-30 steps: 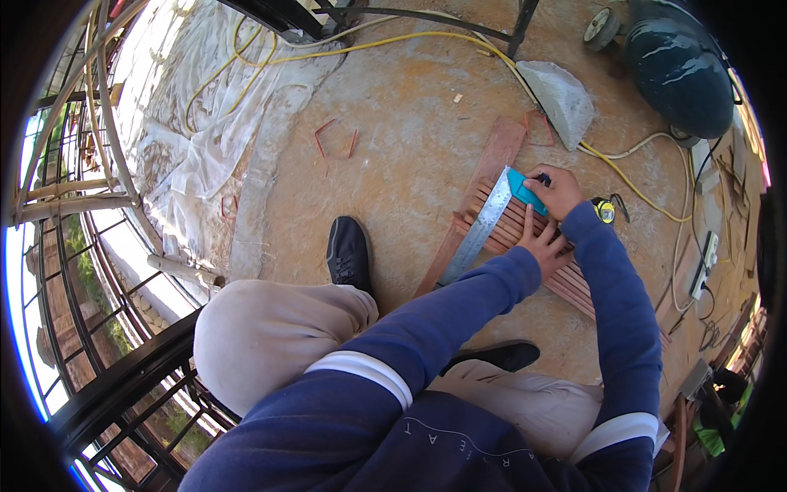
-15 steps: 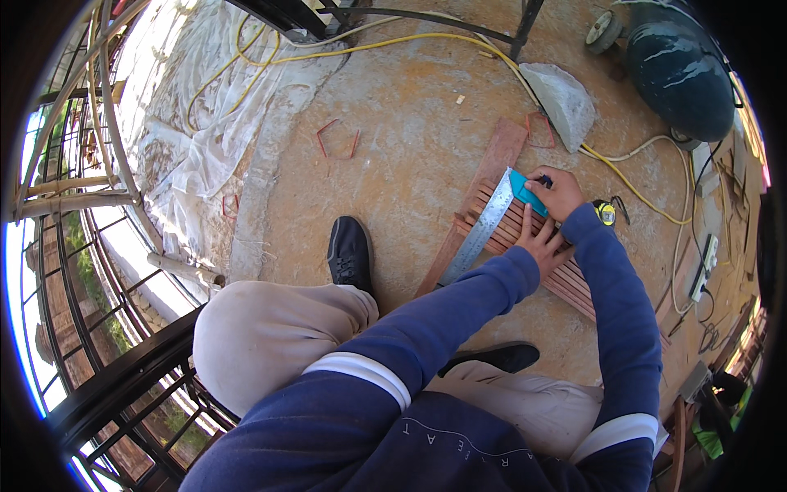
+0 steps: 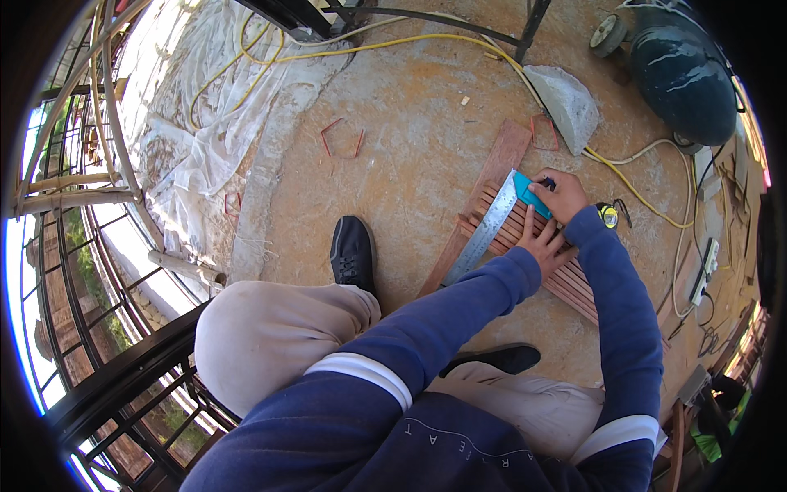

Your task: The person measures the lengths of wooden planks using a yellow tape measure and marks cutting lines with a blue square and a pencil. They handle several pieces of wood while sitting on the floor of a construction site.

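Note:
My right hand (image 3: 560, 195) is closed on the teal handle (image 3: 533, 205) of a metal square; a small dark object by its fingertips is too small to name. The silver blade (image 3: 485, 228) lies diagonally across a row of narrow reddish wooden slats (image 3: 566, 291). My left hand (image 3: 543, 248) rests on the slats beside the square, fingers spread and index finger reaching toward the handle. A wide reddish board (image 3: 510, 143) lies under the slat ends. A yellow tape measure (image 3: 607, 216) sits right of my right hand.
A pale wedge-shaped block (image 3: 566, 107), a dark wheeled tank (image 3: 680, 78), a yellow hose (image 3: 377, 38) and a power strip (image 3: 705, 271) lie around the work. Black metal railings (image 3: 115, 369) and bamboo poles (image 3: 78, 184) stand at left, near crumpled plastic sheeting (image 3: 180, 139).
The view has shifted very slightly. My hands, the square and the slats hold nearly the same positions relative to one another.

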{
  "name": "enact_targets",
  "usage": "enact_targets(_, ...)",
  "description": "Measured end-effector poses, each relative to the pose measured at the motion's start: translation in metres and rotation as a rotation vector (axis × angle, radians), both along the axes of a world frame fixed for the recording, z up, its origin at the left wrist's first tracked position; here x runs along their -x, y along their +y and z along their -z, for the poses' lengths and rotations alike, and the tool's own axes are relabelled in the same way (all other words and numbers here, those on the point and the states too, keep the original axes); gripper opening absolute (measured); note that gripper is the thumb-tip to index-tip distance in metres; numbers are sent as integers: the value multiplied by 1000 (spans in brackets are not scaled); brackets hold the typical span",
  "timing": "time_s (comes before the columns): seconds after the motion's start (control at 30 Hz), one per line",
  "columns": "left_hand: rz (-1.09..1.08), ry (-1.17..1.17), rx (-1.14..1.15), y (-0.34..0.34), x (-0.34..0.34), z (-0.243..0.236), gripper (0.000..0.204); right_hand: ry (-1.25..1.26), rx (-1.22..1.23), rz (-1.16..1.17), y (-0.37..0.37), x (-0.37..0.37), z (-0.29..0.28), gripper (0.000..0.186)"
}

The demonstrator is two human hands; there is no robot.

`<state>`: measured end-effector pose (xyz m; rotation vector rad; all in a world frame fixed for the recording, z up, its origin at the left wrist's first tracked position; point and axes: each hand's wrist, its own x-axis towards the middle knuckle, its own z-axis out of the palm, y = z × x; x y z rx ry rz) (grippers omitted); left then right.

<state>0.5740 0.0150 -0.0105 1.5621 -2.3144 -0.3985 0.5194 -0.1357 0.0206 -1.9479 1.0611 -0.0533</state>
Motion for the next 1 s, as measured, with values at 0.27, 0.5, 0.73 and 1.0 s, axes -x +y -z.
enact_targets(0.27, 1, -7, 11, 1, -3, 0, 53, -6, 9, 15, 0, 0, 3, 25)
enact_targets(0.5, 22, -33, -28, 0, -6, -3, 57, -17, 12, 26, 0, 1, 8, 25)
enact_targets(0.73, 39, -28, -67, -1, -6, -3, 65, 8, 29, 8, -1, 1, 7, 27)
enact_targets(1.0, 61, -44, -117, 0, -9, -6, 62, 326, 153, -115, 9, -26, -33, 55)
